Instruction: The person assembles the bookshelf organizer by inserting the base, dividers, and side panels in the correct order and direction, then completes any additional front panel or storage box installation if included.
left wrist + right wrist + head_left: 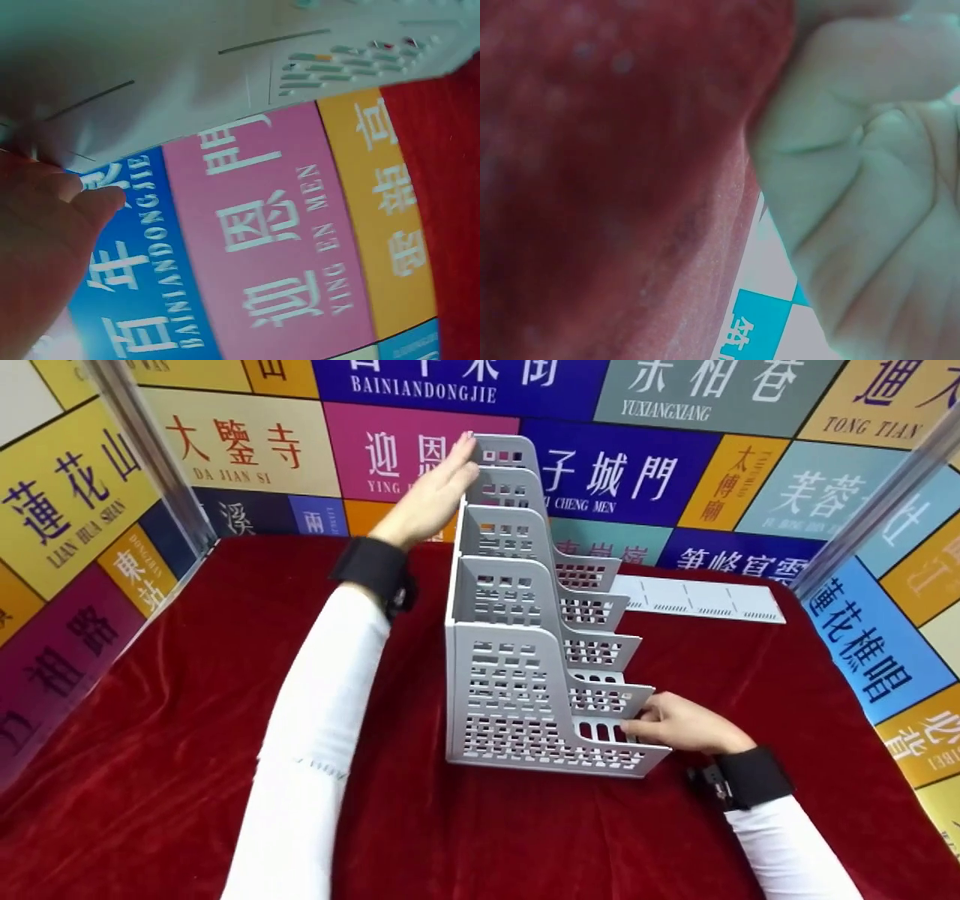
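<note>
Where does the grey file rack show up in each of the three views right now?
Head: the grey file rack stands mid-frame on the red cloth, left hand at its far top, right hand at its near low front.
Left wrist: its pale wall fills the top.
Right wrist: not visible.
Shared landmark: the red cloth.

White sleeves, black wristbands
</note>
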The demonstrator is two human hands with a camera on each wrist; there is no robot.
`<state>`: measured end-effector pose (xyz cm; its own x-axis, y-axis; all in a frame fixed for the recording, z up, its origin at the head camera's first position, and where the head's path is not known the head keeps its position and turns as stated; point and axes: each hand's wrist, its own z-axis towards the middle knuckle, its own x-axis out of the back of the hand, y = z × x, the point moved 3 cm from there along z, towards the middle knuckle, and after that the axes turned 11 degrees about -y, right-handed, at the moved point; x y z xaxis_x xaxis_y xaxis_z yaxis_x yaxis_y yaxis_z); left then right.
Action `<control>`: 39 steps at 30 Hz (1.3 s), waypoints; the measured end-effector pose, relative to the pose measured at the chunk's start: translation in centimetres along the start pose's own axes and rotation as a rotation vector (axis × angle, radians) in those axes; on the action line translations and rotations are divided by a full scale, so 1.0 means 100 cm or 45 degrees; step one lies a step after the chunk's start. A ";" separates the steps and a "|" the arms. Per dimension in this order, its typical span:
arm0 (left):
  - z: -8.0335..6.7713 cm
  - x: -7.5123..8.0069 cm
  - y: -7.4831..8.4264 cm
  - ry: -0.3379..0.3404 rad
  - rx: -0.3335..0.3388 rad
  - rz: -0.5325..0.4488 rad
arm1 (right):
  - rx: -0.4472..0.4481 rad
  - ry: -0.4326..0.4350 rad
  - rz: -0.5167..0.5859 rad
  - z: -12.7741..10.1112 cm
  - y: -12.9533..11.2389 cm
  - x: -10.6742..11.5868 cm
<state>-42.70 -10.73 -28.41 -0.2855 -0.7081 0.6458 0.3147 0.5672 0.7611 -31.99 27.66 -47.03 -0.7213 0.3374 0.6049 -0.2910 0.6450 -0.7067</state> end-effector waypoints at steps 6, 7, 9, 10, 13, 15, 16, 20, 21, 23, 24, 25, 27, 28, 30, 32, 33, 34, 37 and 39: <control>-0.054 -0.018 0.021 -0.011 -0.112 0.035 | -0.014 0.017 -0.053 -0.002 0.000 0.003; -0.062 -0.022 0.025 -0.016 -0.152 0.044 | -0.014 0.017 -0.056 -0.002 0.001 0.004; -0.076 -0.030 0.031 -0.015 -0.254 0.054 | -0.010 0.013 -0.058 -0.002 0.001 0.003; -0.083 -0.034 0.033 -0.006 -0.317 0.059 | -0.006 0.008 -0.051 -0.002 0.001 0.002; -0.102 -0.047 0.043 0.043 -0.543 0.051 | 0.014 -0.003 -0.043 -0.001 0.001 0.001; -0.113 -0.056 0.049 0.106 -0.743 0.035 | 0.023 -0.004 -0.050 -0.001 0.002 0.000; -0.118 -0.060 0.051 0.142 -0.846 0.037 | 0.026 -0.006 -0.054 0.000 0.002 -0.001; -0.131 -0.075 0.052 0.307 -1.150 0.032 | 0.029 -0.012 -0.088 0.001 0.003 -0.002; -0.133 -0.077 0.051 0.341 -1.185 0.024 | 0.033 -0.014 -0.091 0.001 0.003 -0.002; -0.134 -0.082 0.049 0.385 -1.215 -0.018 | 0.035 -0.018 -0.105 0.001 0.003 -0.002; -0.134 -0.083 0.048 0.403 -1.221 -0.044 | 0.036 -0.017 -0.107 0.001 0.003 -0.002; -0.134 -0.084 0.047 0.412 -1.225 -0.067 | 0.037 -0.016 -0.113 0.001 0.003 -0.003; -0.134 -0.086 0.047 0.419 -1.237 -0.100 | 0.037 -0.018 -0.118 0.001 0.002 -0.003; -0.135 -0.087 0.046 0.421 -1.240 -0.111 | 0.033 -0.018 -0.123 0.001 0.002 -0.004; -0.135 -0.088 0.046 0.428 -1.241 -0.124 | 0.034 -0.020 -0.125 0.001 0.001 -0.004; -0.135 -0.089 0.046 0.431 -1.237 -0.134 | 0.031 -0.020 -0.131 0.001 0.001 -0.004; -0.134 -0.089 0.046 0.430 -1.234 -0.136 | 0.029 -0.017 -0.135 0.001 0.001 -0.004; -0.134 -0.089 0.046 0.430 -1.230 -0.140 | 0.028 -0.013 -0.140 0.001 0.001 -0.004; -0.133 -0.090 0.045 0.432 -1.224 -0.165 | 0.030 -0.014 -0.144 0.001 0.001 -0.003; -0.134 -0.092 0.044 0.445 -1.220 -0.180 | 0.025 -0.027 -0.147 0.001 0.002 -0.003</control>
<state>-26.58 -7.34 -31.79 -0.1451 -0.9119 0.3839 0.9322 0.0041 0.3620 -31.84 27.62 -47.37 -0.6952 0.2469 0.6750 -0.3852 0.6648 -0.6400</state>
